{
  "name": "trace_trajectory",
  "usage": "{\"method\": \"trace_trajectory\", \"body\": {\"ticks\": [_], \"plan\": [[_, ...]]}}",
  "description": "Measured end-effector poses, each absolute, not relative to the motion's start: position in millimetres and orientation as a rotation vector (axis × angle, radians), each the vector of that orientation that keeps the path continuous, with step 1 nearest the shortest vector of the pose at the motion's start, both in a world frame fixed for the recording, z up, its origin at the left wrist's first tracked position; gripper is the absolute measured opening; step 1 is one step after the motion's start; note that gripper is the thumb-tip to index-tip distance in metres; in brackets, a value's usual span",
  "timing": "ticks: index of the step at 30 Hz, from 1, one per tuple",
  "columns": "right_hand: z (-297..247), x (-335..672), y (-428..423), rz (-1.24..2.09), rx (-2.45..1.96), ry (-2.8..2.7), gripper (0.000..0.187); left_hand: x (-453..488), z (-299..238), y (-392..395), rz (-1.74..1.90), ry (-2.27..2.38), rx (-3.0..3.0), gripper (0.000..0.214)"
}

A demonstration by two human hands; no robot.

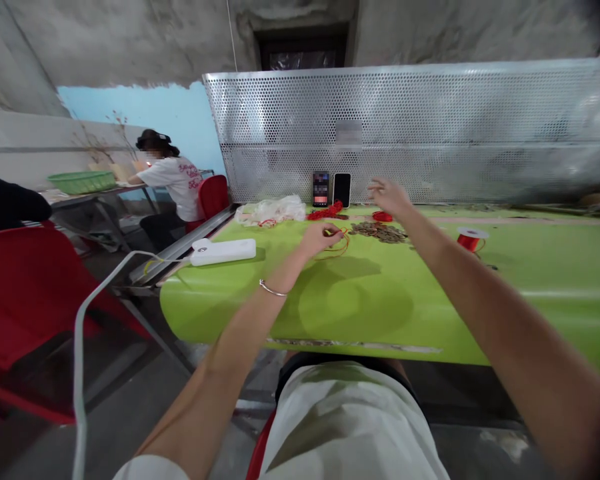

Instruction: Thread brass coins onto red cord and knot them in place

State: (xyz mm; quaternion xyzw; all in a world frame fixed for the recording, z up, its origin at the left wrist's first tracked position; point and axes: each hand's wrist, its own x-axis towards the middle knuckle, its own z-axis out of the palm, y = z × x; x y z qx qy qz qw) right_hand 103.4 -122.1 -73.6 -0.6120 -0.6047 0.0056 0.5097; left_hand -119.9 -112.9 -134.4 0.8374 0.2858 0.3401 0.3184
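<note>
My left hand [323, 239] is closed in a pinch on a thin red cord [348, 244], just above the green tabletop. Part of that cord curves in a loop beside the fingertips. Raised higher and to the right, my right hand [387, 195] has its fingers stretched out and apart; I see nothing in it. Below it lie a pile of dull, coin-like metal discs [383, 233] and a small red coil of cord [382, 217]. A bundle of red cord [326, 212] rests behind my left hand.
Two phones [321, 189] lean against the perforated metal panel [280, 120]. A white power bank [225, 251] with a cable lies left, near a clear plastic bag [275, 210]. A red thread spool [466, 241] stands right. Another person [173, 180] sits at a table beyond.
</note>
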Motion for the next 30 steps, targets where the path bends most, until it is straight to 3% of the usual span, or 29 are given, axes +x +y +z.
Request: {"method": "trace_trajectory", "body": {"ticks": [5,9,17,25,27,30], "plan": [[-121,50,-162,-0.004,-1.347,-1.457,0.016,-121,-131,-111,0.924,0.809,1.965,0.018],[-142,25,-181,0.039,-1.333,-1.533,0.023,-120,-132,-112,0.888,0.790,1.798,0.017],[-151,27,-178,0.081,-1.335,-1.505,0.034,-120,-130,-113,0.850,0.774,1.711,0.016],[-158,26,-180,0.227,-1.328,-1.539,0.028,-120,-134,-110,0.883,0.709,1.769,0.014],[-161,28,-177,0.366,-1.279,-1.524,0.037,-120,-134,-110,0.888,0.717,1.805,0.014],[-164,32,-173,0.543,-1.187,-1.502,0.066,-121,-131,-114,0.861,0.759,1.881,0.016]]}}
